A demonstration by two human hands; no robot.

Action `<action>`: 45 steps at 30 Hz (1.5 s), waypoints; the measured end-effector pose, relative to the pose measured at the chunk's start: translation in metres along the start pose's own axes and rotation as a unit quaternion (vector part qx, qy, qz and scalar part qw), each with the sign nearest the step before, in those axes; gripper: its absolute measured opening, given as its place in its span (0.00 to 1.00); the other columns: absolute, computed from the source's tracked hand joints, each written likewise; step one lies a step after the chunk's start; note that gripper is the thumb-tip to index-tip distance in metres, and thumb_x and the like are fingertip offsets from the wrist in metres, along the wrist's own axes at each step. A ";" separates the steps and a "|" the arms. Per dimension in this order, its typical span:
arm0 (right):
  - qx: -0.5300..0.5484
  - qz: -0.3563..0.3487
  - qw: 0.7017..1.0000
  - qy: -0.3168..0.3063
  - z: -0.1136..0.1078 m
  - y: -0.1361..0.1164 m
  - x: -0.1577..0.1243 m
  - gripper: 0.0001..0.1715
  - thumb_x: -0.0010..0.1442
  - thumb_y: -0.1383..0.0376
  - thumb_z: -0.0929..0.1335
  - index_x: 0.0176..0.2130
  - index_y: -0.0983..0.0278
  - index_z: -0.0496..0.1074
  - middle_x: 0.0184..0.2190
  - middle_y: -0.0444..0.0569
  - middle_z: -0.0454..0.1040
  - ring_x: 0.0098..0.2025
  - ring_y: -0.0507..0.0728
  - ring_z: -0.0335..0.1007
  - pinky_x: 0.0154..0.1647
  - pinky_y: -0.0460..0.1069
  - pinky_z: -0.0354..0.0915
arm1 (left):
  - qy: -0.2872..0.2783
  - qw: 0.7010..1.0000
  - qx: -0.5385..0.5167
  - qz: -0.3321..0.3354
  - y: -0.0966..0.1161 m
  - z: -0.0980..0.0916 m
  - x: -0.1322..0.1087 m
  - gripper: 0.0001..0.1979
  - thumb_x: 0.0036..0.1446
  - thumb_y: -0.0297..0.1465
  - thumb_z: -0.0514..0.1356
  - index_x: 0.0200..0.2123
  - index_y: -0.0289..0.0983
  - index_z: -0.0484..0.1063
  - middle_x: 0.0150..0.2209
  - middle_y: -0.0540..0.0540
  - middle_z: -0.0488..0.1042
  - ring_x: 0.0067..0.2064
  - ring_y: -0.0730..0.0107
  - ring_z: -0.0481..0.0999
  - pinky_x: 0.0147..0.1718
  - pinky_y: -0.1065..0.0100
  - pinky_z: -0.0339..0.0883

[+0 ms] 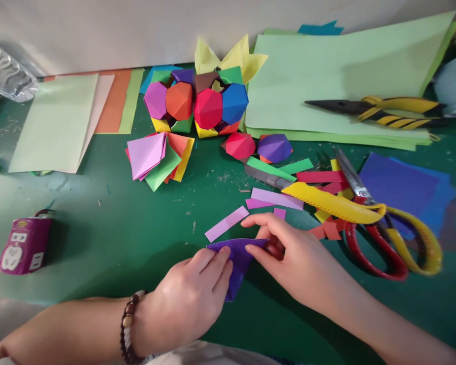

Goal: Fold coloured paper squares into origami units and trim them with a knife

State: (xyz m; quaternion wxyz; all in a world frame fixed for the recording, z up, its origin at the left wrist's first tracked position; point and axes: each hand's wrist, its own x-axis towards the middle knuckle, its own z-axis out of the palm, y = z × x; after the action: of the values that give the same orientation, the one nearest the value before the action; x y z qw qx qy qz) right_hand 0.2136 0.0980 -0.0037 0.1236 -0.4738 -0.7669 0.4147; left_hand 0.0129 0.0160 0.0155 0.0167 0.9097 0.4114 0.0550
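At green tabletop (pixel 137 243) | L hand (pixel 188 294): fingers closed over folded purple paper piece (pixel 240 261) | R hand (pixel 289 253): pinching corner | prob. light, crease-prone; hold edges

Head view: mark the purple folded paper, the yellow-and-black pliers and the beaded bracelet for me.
Purple folded paper (pixel 240 261): head view, on its uncovered face.
Pliers (pixel 359 107): head view, on the dark part just ahead of the handles.
Beaded bracelet (pixel 127 321): head view, on a tan bead.
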 end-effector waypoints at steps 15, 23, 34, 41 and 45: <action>-0.280 -0.318 0.902 0.079 -0.001 0.004 -0.014 0.15 0.63 0.74 0.63 0.28 0.61 0.72 0.23 0.45 0.67 0.28 0.53 0.62 0.26 0.50 0.57 | -0.002 1.000 -0.021 -0.023 0.008 0.007 0.000 0.15 0.63 0.20 0.49 0.44 0.27 0.75 0.47 0.35 0.77 0.43 0.60 0.76 0.34 0.65 0.76; -0.295 -0.369 0.880 0.043 0.010 -0.001 -0.029 0.17 0.64 0.74 0.64 0.25 0.63 0.70 0.21 0.45 0.67 0.26 0.53 0.58 0.26 0.50 0.54 | 0.044 0.998 -0.031 -0.031 0.009 0.011 0.001 0.11 0.59 0.19 0.54 0.34 0.29 0.77 0.42 0.35 0.77 0.40 0.60 0.74 0.31 0.67 0.73; -0.235 -0.377 0.895 0.034 0.034 -0.003 -0.052 0.15 0.63 0.73 0.66 0.25 0.63 0.71 0.21 0.45 0.70 0.25 0.53 0.61 0.25 0.51 0.56 | -0.008 0.999 -0.031 -0.020 0.009 0.009 0.001 0.11 0.61 0.23 0.55 0.34 0.31 0.78 0.45 0.38 0.77 0.42 0.60 0.74 0.32 0.67 0.74; -0.095 -0.225 0.965 0.094 0.039 -0.004 -0.072 0.07 0.63 0.71 0.67 0.42 0.62 0.71 0.34 0.46 0.77 0.36 0.54 0.72 0.37 0.50 0.70 | 0.031 0.999 -0.021 -0.019 0.009 0.015 -0.001 0.07 0.59 0.29 0.62 0.36 0.31 0.79 0.46 0.38 0.77 0.44 0.60 0.73 0.37 0.67 0.73; -0.016 -0.058 0.985 0.159 0.048 -0.005 -0.078 0.08 0.63 0.70 0.67 0.42 0.58 0.69 0.34 0.43 0.76 0.35 0.52 0.75 0.35 0.47 0.72 | 0.033 0.999 -0.022 -0.024 0.010 0.015 -0.001 0.07 0.58 0.31 0.64 0.34 0.32 0.79 0.44 0.39 0.78 0.45 0.59 0.73 0.36 0.67 0.73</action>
State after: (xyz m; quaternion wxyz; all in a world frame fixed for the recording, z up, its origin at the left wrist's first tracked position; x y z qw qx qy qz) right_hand 0.2235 0.0074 -0.0139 0.2604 -0.4902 -0.7704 0.3137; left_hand 0.0214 0.0095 0.0010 0.0243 0.8967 0.4320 0.0934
